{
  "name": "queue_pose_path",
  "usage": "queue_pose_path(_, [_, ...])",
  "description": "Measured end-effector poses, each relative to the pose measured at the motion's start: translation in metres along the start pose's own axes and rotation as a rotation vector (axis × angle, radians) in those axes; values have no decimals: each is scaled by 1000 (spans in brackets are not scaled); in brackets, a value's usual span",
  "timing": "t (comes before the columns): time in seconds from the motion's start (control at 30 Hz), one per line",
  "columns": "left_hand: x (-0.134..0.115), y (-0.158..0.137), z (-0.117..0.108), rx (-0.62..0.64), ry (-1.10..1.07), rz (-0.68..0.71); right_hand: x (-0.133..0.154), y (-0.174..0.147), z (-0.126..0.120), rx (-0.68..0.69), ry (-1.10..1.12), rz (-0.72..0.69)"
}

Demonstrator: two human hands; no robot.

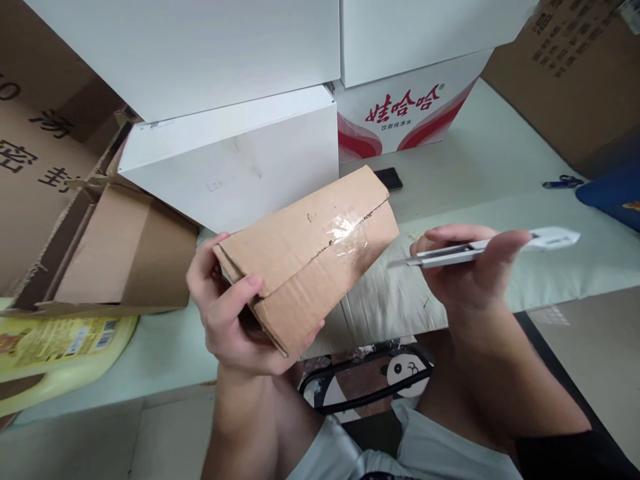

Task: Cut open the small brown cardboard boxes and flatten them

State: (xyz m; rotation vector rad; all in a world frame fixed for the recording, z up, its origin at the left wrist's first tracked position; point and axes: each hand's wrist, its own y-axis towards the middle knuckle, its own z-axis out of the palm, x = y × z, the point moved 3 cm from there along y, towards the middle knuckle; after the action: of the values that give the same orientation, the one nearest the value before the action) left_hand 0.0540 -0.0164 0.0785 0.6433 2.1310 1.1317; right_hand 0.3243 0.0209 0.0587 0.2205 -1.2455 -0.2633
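My left hand (240, 320) grips one end of a small brown cardboard box (295, 253), with the thumb on its upper face and the other fingers round the side and underneath. A seam runs along the box, and a shiny strip of clear tape (349, 231) crosses it near the far end. In my right hand (465, 267) lies a white utility knife (455, 253), its handle under the thumb. The thin blade points left towards the box, a short gap away from it.
White boxes (230, 167) are stacked behind, beside a red-and-white printed carton (405, 120). A phone (389, 179) lies behind the cardboard box. Scissors (563, 182) rest at right. An opened carton (115, 253) and a yellow jug (65, 360) stand at left.
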Motion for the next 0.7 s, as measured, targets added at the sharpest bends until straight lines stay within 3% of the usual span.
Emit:
queue_pose_path(0.33, [-10,-2,9,5,-25,108,-6,-16,4,141,-62,-55])
queue_pose_path(0.7, [-12,-4,11,12,-58,136,-8,-16,7,57,-268,-111])
